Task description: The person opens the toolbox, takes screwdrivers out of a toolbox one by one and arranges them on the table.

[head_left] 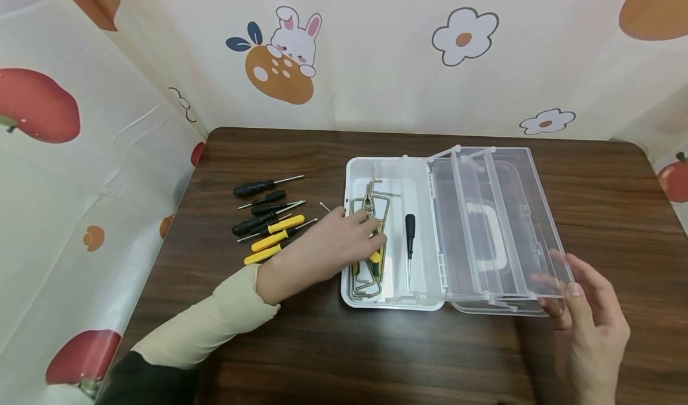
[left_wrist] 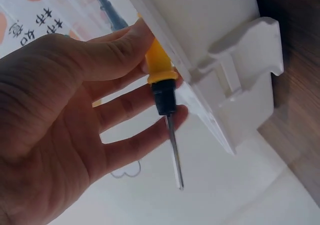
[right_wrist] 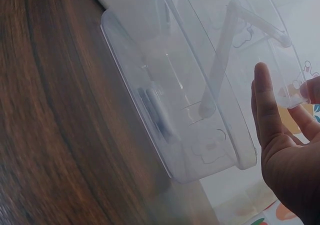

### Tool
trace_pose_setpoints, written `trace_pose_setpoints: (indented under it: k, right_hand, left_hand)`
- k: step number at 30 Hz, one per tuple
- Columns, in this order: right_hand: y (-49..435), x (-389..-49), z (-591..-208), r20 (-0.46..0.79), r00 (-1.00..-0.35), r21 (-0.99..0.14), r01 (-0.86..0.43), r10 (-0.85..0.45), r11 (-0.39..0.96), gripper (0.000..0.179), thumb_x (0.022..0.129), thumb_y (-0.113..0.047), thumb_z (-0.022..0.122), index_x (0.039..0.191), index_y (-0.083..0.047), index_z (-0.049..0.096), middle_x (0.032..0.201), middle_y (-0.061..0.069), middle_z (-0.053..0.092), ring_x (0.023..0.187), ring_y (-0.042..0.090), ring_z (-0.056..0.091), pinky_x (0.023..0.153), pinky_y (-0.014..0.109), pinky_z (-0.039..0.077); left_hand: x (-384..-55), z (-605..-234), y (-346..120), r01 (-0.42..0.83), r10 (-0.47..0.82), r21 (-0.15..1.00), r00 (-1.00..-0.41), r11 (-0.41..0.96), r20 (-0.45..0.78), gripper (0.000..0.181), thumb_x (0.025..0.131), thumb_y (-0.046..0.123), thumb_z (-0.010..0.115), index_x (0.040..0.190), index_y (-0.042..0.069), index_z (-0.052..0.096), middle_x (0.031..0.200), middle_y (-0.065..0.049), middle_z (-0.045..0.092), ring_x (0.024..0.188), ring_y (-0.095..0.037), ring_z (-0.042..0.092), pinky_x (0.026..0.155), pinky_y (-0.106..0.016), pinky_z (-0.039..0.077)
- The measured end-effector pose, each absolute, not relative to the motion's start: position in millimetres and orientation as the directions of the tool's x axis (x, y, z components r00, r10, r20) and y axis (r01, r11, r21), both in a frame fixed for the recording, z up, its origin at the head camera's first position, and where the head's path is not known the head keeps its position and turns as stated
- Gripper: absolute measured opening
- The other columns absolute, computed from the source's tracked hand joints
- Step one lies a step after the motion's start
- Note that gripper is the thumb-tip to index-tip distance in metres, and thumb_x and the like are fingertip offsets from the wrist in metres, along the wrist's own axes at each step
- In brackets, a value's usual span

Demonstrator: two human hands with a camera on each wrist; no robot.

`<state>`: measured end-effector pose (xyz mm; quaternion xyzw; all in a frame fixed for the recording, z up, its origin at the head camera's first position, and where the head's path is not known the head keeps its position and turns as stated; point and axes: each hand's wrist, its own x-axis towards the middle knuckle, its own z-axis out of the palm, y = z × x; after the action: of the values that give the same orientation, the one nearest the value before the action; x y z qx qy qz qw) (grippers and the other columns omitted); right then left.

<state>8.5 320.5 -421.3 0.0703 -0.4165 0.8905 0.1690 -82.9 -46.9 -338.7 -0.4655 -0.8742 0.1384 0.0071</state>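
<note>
My left hand (head_left: 344, 238) is over the left side of the white toolbox (head_left: 427, 232), pinching a yellow-and-black screwdriver (left_wrist: 159, 60) between thumb and fingers. Its metal shaft points away from the box wall in the left wrist view. Beneath that hand lie bent hex keys (head_left: 383, 214) and pliers (head_left: 368, 202), partly hidden by the fingers. A black-handled screwdriver (head_left: 410, 229) lies in the box's middle section. At the box's right, my right hand (head_left: 593, 324) holds the near corner of a clear hinged tray (head_left: 516, 214) between thumb and fingers.
Several black and yellow screwdrivers (head_left: 269, 214) lie in a group on the dark wooden table (head_left: 430, 357), left of the box. White link arms (right_wrist: 220, 60) join the clear trays of the opened lid. A patterned cloth (head_left: 376, 64) stands behind the table and at its left.
</note>
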Motion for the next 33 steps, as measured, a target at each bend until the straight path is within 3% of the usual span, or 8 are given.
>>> trace_pose_setpoints:
  k: [5,11,14,19,24,33]
  right_hand:
    - [320.7,8.4,-421.2,0.266,-0.933,-0.719,-0.358,0.241,-0.595,0.043,0.104,0.017,0.03,0.146,0.022,0.036,0.144,0.034,0.056,0.105,0.04,0.075,0.076,0.033,0.064]
    - [320.8,8.2,-421.4,0.265,-0.933,-0.71,-0.359,0.242,-0.606,0.043,0.104,0.018,0.03,0.146,0.022,0.036,0.143,0.035,0.056,0.104,0.041,0.075,0.076,0.034,0.064]
    - [320.8,7.9,-421.5,0.267,-0.933,-0.708,-0.359,0.24,-0.608,0.043,0.104,0.018,0.03,0.146,0.023,0.036,0.143,0.035,0.056,0.104,0.041,0.075,0.076,0.034,0.064]
    - [320.7,8.0,-421.7,0.267,-0.934,-0.71,-0.357,0.237,-0.607,0.043,0.104,0.018,0.03,0.146,0.023,0.036,0.144,0.035,0.056,0.104,0.041,0.075,0.076,0.034,0.065]
    - [320.2,7.9,-421.3,0.268,-0.934,-0.715,-0.358,0.236,-0.601,0.043,0.104,0.018,0.03,0.146,0.022,0.036,0.144,0.035,0.056,0.104,0.041,0.075,0.076,0.034,0.065]
    - [319.8,9.0,-420.7,0.263,-0.933,-0.724,-0.358,0.244,-0.589,0.042,0.104,0.017,0.031,0.146,0.022,0.037,0.144,0.034,0.056,0.104,0.04,0.075,0.076,0.034,0.064]
  left_hand:
    - [-83.7,-335.3,-55.2,0.791,0.808,-0.258,-0.586,0.554,-0.059,0.038,0.096,0.019,0.077,0.132,0.021,0.066,0.133,-0.002,0.07,0.112,-0.02,0.069,0.079,-0.035,0.059]
    - [-83.3,-338.8,-70.9,0.77,0.802,-0.231,-0.59,0.594,0.093,0.029,0.094,0.013,0.078,0.12,0.015,0.067,0.12,-0.001,0.072,0.097,-0.018,0.066,0.073,-0.033,0.057]
    - [-82.6,-341.8,-79.0,0.754,0.786,-0.225,-0.601,0.617,0.143,0.031,0.092,0.013,0.079,0.12,0.014,0.066,0.117,-0.002,0.071,0.097,-0.019,0.066,0.074,-0.033,0.058]
    - [-80.2,-346.8,-91.5,0.705,0.731,-0.196,-0.652,0.682,0.2,0.027,0.094,0.011,0.077,0.119,0.011,0.067,0.116,-0.004,0.07,0.1,-0.019,0.067,0.077,-0.033,0.06]
    - [-75.7,-353.8,-103.7,0.636,0.634,-0.091,-0.727,0.766,0.263,0.018,0.097,0.006,0.071,0.115,0.009,0.068,0.109,-0.004,0.069,0.092,-0.02,0.067,0.07,-0.031,0.06]
    - [-67.1,-368.9,-120.0,0.491,0.455,0.002,-0.808,0.871,0.375,0.017,0.099,0.016,0.072,0.112,0.005,0.069,0.101,-0.007,0.069,0.083,-0.024,0.067,0.062,-0.035,0.059]
